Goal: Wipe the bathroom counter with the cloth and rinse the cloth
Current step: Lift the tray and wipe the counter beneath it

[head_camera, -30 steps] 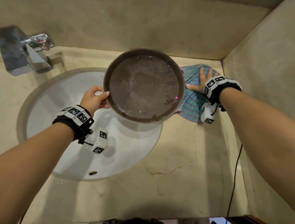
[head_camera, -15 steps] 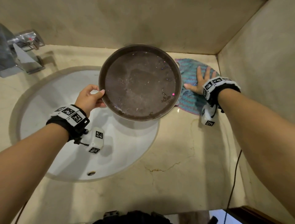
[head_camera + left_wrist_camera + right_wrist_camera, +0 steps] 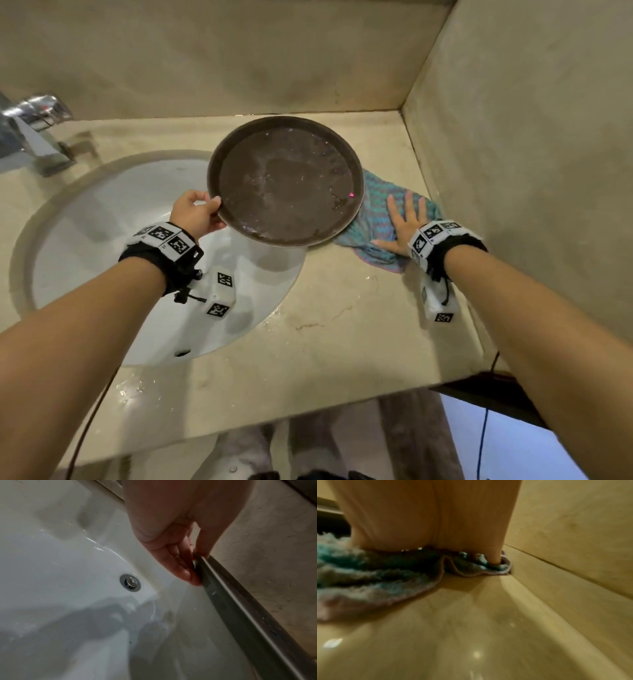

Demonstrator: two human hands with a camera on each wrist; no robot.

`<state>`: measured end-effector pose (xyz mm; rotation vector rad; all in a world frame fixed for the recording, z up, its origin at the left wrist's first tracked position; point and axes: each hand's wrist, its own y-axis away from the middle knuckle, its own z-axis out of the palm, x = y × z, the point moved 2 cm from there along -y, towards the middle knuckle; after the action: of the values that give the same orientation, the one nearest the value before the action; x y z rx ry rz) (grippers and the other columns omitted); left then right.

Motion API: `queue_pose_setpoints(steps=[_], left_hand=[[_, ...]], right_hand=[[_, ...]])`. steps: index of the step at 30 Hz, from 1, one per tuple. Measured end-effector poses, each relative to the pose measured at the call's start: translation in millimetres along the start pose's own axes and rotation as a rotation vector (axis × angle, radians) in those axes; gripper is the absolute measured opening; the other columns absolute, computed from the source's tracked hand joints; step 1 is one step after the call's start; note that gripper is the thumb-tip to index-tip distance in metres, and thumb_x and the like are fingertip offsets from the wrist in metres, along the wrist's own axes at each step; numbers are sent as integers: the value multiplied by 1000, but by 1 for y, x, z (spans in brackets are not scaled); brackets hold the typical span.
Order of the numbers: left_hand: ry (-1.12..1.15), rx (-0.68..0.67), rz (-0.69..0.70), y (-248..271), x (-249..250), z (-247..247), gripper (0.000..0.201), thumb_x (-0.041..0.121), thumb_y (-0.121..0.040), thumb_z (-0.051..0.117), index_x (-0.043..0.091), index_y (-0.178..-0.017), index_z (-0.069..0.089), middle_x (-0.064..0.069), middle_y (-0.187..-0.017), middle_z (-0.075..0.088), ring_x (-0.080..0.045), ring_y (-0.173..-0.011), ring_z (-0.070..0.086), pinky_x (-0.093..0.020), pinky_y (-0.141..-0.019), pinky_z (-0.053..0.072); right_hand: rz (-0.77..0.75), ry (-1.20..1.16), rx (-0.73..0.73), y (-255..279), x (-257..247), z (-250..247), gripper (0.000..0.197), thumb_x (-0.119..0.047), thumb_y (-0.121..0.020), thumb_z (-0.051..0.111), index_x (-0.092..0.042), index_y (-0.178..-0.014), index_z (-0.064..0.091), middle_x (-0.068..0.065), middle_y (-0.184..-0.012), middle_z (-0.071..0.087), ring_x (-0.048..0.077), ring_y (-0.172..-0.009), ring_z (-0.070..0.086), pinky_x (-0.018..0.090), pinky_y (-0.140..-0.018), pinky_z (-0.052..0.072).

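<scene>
A teal and pink striped cloth [image 3: 375,222] [image 3: 373,577] lies on the beige counter [image 3: 342,329] near the right wall. My right hand [image 3: 404,222] [image 3: 428,520] presses flat on it with fingers spread. My left hand [image 3: 197,216] [image 3: 185,555] pinches the rim of a round brown tray [image 3: 286,181] [image 3: 248,615], held lifted above the sink's right side and the counter. The tray's right edge hides part of the cloth.
The white sink basin [image 3: 113,240] with its drain [image 3: 130,582] fills the left. A chrome tap [image 3: 34,133] stands at the far left. Walls [image 3: 531,171] close off the back and right. Water drops lie on the counter's front. A cable hangs by the right edge.
My right hand has slid the cloth toward me along the right wall. The tray stays lifted in my left hand. My head has tipped down, showing the counter's front edge.
</scene>
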<state>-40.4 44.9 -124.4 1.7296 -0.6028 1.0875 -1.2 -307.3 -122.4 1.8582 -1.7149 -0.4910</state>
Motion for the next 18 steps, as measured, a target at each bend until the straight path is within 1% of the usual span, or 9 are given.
queue_pose_setpoints(steps=[3,6,10,11,13,14,16,17,18], left_hand=[[2,12,-27,5,2,11,29,5,-95,48,17,-70,39,-7,-68,50,-2,-31,55,-17,-40,52],[-12,-2,-39,10,5,28,31,3,-94,49,16,-69,37,-9,-66,49,-8,-35,57,-20,-38,52],[-147,-60,-49,11,12,51,32,2,-93,51,12,-64,38,-18,-60,54,-8,-28,56,-26,-43,55],[-218,-92,-52,11,16,57,27,5,-93,52,9,-68,42,-17,-52,57,-8,-28,56,-23,-40,54],[-352,-176,-48,13,23,72,15,10,-93,52,2,-81,53,-6,-35,58,-5,-28,56,-16,-35,49],[-406,-217,-38,13,27,79,18,12,-94,52,0,-82,56,1,-33,58,-3,-28,55,-14,-35,49],[-466,-279,-29,14,36,96,26,15,-94,52,3,-71,58,5,-34,59,-1,-30,55,-13,-38,48],[-472,-292,-36,14,41,104,27,15,-94,53,4,-69,58,2,-40,63,-4,-33,57,-13,-39,49],[-459,-289,-50,14,45,111,25,14,-92,55,2,-71,59,-6,-54,68,-10,-39,59,-15,-40,49]], right_hand=[[-10,-10,-13,21,7,20,101,-66,-83,45,-23,-148,-19,14,-155,-26,43,-142,-19,55,-118,3],[-9,-12,-24,40,13,35,103,-63,-83,49,-23,-148,-19,15,-154,-27,43,-142,-20,56,-117,3],[-5,-34,-39,57,16,47,104,-62,-82,52,-21,-148,-19,15,-154,-27,43,-142,-20,57,-117,2],[-3,-50,-40,59,17,50,105,-61,-82,52,-22,-148,-20,14,-154,-28,42,-142,-21,58,-116,4],[6,-81,-47,64,18,55,105,-61,-81,53,-24,-147,-20,11,-154,-29,40,-142,-22,60,-115,8],[9,-88,-50,66,18,56,106,-61,-81,53,-24,-147,-21,11,-154,-30,39,-142,-22,60,-115,9],[12,-95,-49,68,18,59,105,-61,-81,53,-25,-147,-20,10,-154,-30,38,-142,-23,60,-115,9],[13,-97,-48,68,18,59,105,-61,-82,53,-24,-147,-21,10,-154,-30,38,-142,-23,59,-116,8],[12,-96,-46,67,18,59,105,-62,-82,53,-24,-147,-21,10,-154,-29,39,-142,-23,59,-116,8]])
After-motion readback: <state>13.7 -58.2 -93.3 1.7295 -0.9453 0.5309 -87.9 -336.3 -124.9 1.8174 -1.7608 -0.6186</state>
